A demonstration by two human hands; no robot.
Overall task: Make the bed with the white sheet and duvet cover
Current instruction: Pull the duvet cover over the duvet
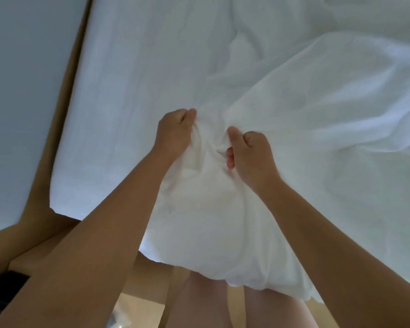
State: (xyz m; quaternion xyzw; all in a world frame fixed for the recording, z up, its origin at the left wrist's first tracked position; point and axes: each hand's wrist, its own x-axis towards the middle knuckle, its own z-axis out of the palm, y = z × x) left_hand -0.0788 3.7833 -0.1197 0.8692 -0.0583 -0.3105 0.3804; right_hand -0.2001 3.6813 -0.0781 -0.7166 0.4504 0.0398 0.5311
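Pale wall [21,91] left, wooden floor [149,308] below, dark object [0,294] bottom-left.

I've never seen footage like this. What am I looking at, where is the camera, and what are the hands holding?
No machine here: one camera on a person's head looks down over their bare arms. The left hand and right hand each grip a bunched fold of loose white fabric, likely the duvet cover, which hangs over the bed's near edge. Under it a flatter white sheet lies spread out; a wooden bed frame runs along the left.
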